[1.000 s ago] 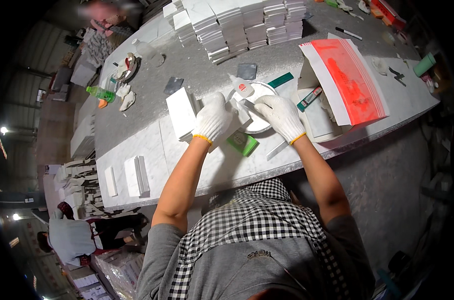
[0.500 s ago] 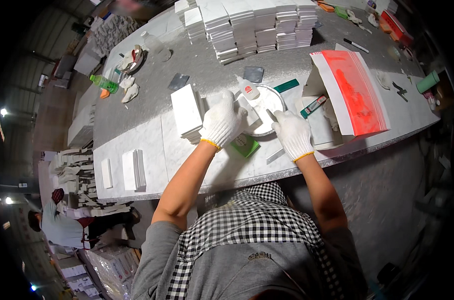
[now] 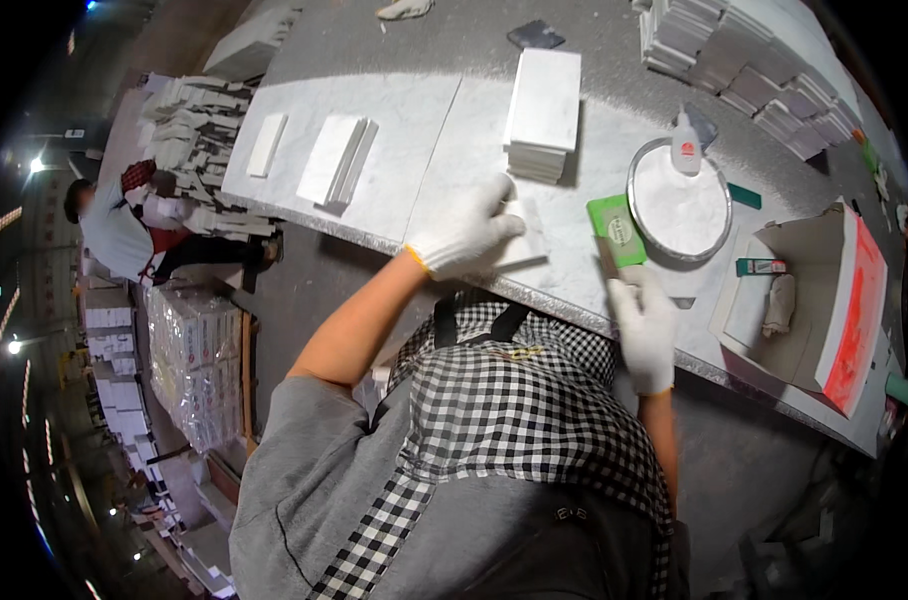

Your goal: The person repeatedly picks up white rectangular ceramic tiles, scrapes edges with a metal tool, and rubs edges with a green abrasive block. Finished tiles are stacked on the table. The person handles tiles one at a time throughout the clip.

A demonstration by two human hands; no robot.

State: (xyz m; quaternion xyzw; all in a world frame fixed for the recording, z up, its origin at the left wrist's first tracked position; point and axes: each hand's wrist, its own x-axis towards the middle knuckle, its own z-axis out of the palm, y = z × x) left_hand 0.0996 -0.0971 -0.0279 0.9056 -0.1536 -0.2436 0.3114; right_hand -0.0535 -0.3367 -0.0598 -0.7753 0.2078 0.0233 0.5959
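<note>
My left hand (image 3: pixel 464 232), in a white knitted glove, grips a white marble tile (image 3: pixel 530 240) at the table's front edge. In my gloved right hand (image 3: pixel 644 325) is a thin flat blade like a putty knife (image 3: pixel 606 258); its handle is hidden by the fingers. The blade's tip overlaps a green packet (image 3: pixel 619 228). Beyond that hand sits a round dish (image 3: pixel 680 215) of white powder or paste, with a white squeeze bottle (image 3: pixel 685 150) lying over its far rim. A stack of white tiles (image 3: pixel 544 95) stands beyond my left hand.
At left on the table are a few upright tiles (image 3: pixel 336 165) and a single one (image 3: pixel 267 146). An open red-and-white carton (image 3: pixel 842 310) lies at the right. Large tile stacks (image 3: pixel 749 65) fill the far right. A co-worker (image 3: pixel 119 230) stands off to the left.
The view has turned leftward. My left hand has carried the tile from over the dish to the table's front edge. My right hand has drawn back from the dish with the blade.
</note>
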